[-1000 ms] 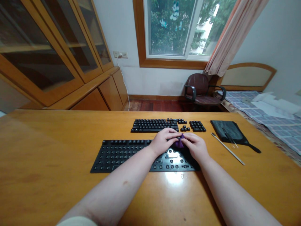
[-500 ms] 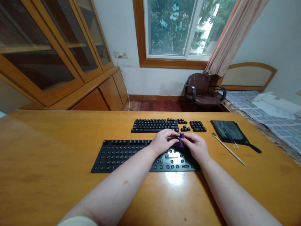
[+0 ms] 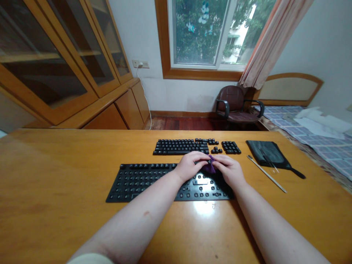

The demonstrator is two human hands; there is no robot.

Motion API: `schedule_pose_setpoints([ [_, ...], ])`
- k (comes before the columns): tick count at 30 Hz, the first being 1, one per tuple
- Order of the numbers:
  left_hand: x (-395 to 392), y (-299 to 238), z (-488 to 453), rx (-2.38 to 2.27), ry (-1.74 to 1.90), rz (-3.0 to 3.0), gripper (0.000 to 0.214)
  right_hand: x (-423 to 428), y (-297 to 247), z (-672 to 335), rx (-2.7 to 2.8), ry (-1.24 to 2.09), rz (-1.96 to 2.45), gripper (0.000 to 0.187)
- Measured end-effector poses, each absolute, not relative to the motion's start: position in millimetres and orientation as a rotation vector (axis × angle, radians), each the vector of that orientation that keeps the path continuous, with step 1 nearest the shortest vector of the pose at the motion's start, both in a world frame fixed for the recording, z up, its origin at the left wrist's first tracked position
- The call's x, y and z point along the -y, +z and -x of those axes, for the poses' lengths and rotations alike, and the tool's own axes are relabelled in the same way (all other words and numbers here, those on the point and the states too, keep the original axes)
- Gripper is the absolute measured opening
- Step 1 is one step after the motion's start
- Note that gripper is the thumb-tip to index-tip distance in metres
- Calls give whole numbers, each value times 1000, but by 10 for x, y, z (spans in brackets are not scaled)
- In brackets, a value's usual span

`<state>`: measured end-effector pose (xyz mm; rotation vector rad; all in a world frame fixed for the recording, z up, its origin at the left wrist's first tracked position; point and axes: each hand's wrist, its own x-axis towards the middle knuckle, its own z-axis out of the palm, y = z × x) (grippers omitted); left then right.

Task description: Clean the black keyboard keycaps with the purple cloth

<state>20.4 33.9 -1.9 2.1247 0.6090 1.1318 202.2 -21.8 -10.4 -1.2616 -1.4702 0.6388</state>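
Above the right part of a black keyboard base (image 3: 132, 178), both hands meet around a purple cloth (image 3: 211, 168). My left hand (image 3: 191, 165) is closed, thumb and fingers pinching a small black keycap (image 3: 209, 161) against the cloth. My right hand (image 3: 229, 168) pinches the cloth from the other side, its fingers bunched. The keycap is mostly covered by cloth and fingers. A top row of caps stays on the base, while bare switches show across most of it. Behind it, loose black keycaps (image 3: 178, 147) lie in keyboard order.
Right of the hands, a pale thin stick-like brush (image 3: 268, 174) lies slantwise. Past it rests a black pouch (image 3: 265, 152) with a strap, a thin wire tool (image 3: 271, 165) on top. More keycaps (image 3: 231, 147) form a number-pad block. The wooden table (image 3: 55, 183) ends before a chair (image 3: 232, 101).
The purple cloth has shifted and folded slightly between my fingers, and the fingers have turned a little. Both hands stay in about the same place.
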Motion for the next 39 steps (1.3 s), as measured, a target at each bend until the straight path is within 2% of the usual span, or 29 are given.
schedule_pose_setpoints([
  [5, -348, -23, -196, -632, 1127, -2097, 17, 202, -127, -2032, 1504, 665, 1258, 21],
  [11, -336, -7, -191, -708, 1048, -2082, 14, 219, -99, -1997, 1474, 597, 1258, 8],
  [19, -330, -5, -203, -708, 1095, -2048, 12, 229, -74, -1987, 1536, 632, 1275, 18],
  [23, -324, 0, -201, -689, 1105, -2052, 11, 229, -77, -1982, 1504, 584, 1264, 9],
  [27, -309, 0, -201, -674, 1080, -2043, 19, 231, -86, -1962, 1489, 553, 1275, 8],
  [39, -337, 12, -211, -696, 1147, -2136, 14, 257, -30, -1946, 1623, 528, 1270, 24],
])
